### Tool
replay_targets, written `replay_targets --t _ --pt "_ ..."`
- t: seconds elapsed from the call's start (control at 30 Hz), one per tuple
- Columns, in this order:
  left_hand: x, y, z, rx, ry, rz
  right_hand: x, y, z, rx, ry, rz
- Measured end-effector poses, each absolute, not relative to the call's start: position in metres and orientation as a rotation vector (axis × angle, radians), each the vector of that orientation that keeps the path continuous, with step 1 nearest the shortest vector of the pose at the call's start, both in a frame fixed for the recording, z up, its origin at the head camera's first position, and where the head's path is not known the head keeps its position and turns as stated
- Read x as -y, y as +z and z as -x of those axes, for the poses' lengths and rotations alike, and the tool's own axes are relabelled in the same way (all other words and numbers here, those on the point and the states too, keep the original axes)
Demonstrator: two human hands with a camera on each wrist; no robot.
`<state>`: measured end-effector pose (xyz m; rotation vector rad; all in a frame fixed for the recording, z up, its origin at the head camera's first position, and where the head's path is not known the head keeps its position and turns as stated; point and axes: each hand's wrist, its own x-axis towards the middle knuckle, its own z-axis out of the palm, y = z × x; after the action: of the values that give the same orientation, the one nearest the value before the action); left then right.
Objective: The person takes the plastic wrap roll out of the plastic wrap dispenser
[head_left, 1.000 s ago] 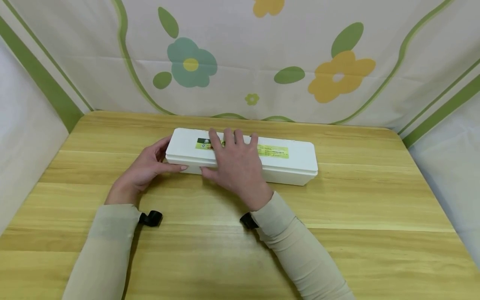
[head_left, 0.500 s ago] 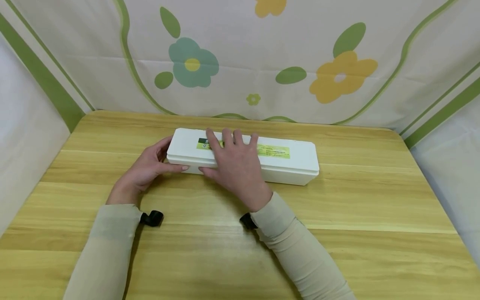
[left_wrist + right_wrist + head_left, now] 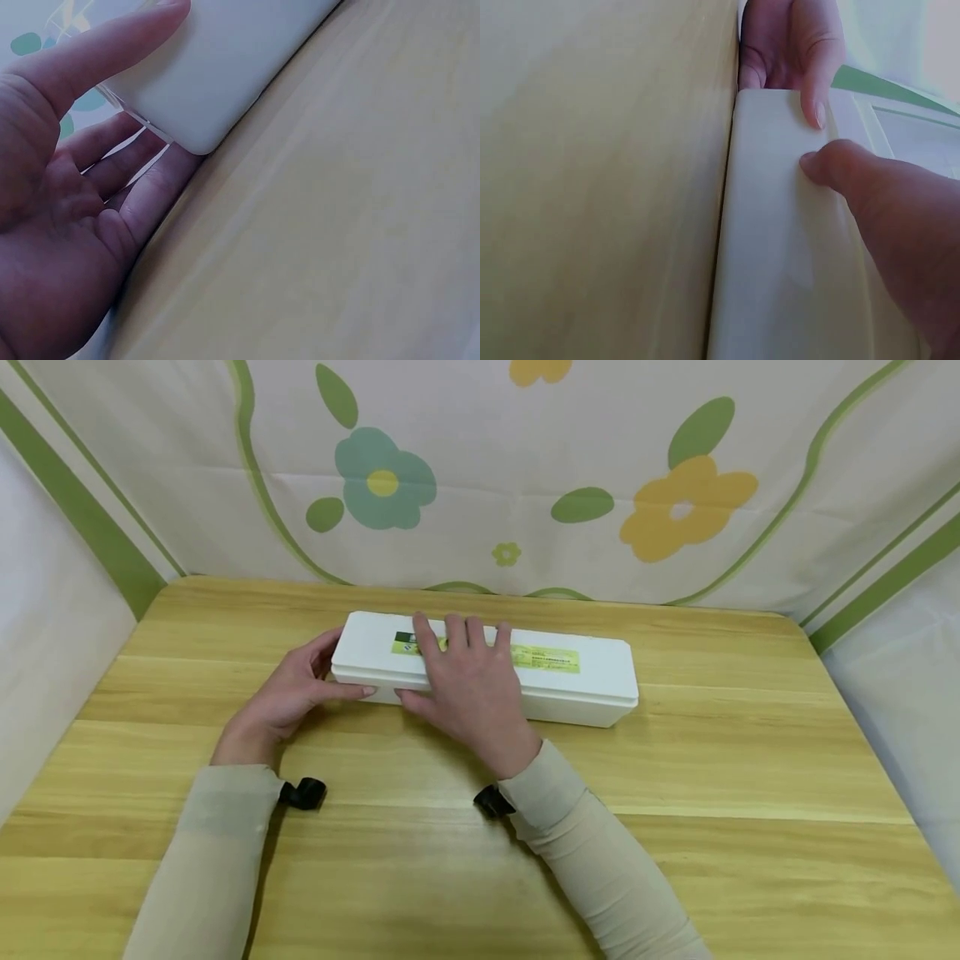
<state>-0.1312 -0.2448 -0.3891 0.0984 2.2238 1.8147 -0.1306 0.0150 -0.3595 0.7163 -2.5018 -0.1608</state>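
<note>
A long white lidded box (image 3: 579, 689) lies on the table, with a green and yellow label (image 3: 551, 658) on its lid. At its left end my left hand (image 3: 288, 689) grips it, thumb along the front side and fingers round the end, partly hidden behind it. My right hand (image 3: 476, 689) spans the lid left of the middle, its fingers bent at the far edge and its thumb against the front side. In the right wrist view the right thumb (image 3: 847, 169) presses the box wall close to the left hand's thumb (image 3: 817, 82). The lid sits on the box.
The wooden table (image 3: 750, 760) extends on all sides of the box. Behind it hangs a white cloth (image 3: 480, 468) with printed flowers, and further cloth walls stand at left and right. Black wrist straps (image 3: 303, 793) stick out below both cuffs.
Both hands keep their places on the box, which stays where it was. The view has tilted very slightly.
</note>
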Motion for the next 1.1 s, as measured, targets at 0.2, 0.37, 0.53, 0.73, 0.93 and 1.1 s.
replay_targets --t 0.2,0.37,0.53,0.73,0.93,1.1 --pt "0.2452 -0.3872 0.1321 -2.227 1.81 -0.102 -0.013 -0.3584 0.1298 2.544 -0.113 -0.694" --pt "0.245 -0.3876 0.1323 -2.22 1.82 -0.102 -0.0121 -0.3571 0.1293 2.573 -0.1 -0.684" --pt "0.2447 -0.3862 0.1317 -2.213 1.831 -0.089 -0.0117 -0.3561 0.131 2.562 -0.127 -0.698" --pt "0.2428 -0.3841 0.1331 -2.2 1.836 -0.067 -0.0123 -0.355 0.1316 2.571 -0.143 -0.704" --pt "0.2419 -0.3839 0.1337 -2.193 1.834 -0.057 -0.0134 -0.3534 0.1311 2.571 -0.134 -0.713" --pt "0.2429 -0.3848 0.1321 -2.201 1.831 -0.063 -0.013 -0.353 0.1309 2.567 -0.129 -0.728"
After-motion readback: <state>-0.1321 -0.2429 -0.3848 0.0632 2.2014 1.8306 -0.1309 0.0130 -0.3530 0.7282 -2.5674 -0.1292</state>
